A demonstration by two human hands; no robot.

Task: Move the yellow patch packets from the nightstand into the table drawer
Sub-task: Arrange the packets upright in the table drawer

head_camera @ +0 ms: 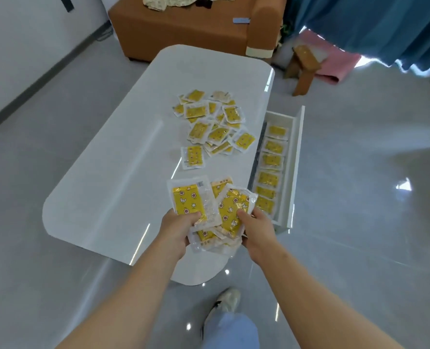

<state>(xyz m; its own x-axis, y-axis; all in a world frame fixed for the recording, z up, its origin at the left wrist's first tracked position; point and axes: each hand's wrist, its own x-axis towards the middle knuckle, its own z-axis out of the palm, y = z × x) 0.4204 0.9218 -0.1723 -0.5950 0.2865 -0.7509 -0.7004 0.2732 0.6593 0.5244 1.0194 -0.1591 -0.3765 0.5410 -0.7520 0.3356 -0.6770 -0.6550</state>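
White table (123,172) | drawer (297,152) open at its right | left hand (177,230), right hand (256,233): fingers clamped on packets (186,200) over near end

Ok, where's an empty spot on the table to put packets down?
The white table's left half is bare, from the packet pile to its left edge; so is the far end toward the orange sofa. Crowded: the pile itself and the open drawer's packet row.

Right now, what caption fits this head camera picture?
Left hand and right hand hold yellow packets over the white table beside the open drawer.
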